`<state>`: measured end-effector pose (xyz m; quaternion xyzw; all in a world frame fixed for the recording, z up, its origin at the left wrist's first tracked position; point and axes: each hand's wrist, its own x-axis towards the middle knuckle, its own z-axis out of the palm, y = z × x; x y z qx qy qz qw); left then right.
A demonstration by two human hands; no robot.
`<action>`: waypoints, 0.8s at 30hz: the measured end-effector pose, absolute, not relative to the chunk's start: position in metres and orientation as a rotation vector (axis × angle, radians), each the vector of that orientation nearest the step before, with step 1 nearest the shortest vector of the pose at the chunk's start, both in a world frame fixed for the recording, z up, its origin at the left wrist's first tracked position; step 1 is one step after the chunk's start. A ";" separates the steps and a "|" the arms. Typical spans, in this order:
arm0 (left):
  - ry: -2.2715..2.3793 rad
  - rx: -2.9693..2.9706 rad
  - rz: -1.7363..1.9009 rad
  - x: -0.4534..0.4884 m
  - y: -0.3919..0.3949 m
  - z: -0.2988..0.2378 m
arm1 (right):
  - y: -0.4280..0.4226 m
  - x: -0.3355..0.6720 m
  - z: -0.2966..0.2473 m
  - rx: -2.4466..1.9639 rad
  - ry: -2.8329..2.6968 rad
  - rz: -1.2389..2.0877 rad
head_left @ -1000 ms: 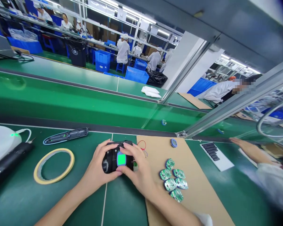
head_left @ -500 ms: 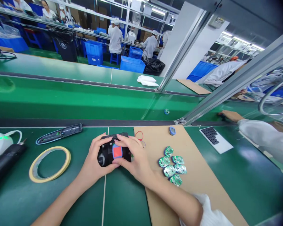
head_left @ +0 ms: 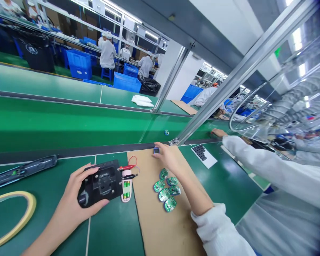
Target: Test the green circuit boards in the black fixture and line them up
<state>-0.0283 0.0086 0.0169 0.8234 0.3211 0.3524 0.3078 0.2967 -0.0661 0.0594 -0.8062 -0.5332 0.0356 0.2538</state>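
Note:
My left hand (head_left: pixel 73 199) grips a black fixture block (head_left: pixel 100 183) that rests on the green worktable (head_left: pixel 114 231). A small pink and white battery holder (head_left: pixel 126 190) with red and black wires lies against the block's right side. My right hand (head_left: pixel 168 157) reaches forward over a cardboard sheet (head_left: pixel 160 227), and its fingertips pinch a small blue-rimmed screen part (head_left: pixel 156 150) at the sheet's far edge. A cluster of several green circuit boards (head_left: pixel 165 190) lies on the cardboard just below my right wrist.
A yellow tape ring (head_left: pixel 10 220) and a long dark tool (head_left: pixel 21 170) lie at the left. A co-worker's white-sleeved arm (head_left: pixel 266 167) stretches across the right side. A white tray of black pads (head_left: pixel 204 155) sits nearby. A green conveyor belt (head_left: pixel 69 124) runs behind the table.
My right hand left the black fixture and moved forward to the small screen part on the cardboard. The lit screen is gone from the fixture's top. The view swung rightward.

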 end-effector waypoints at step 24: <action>0.846 2.015 0.883 -0.021 0.003 0.012 | -0.134 0.264 0.066 -2.269 -1.689 0.285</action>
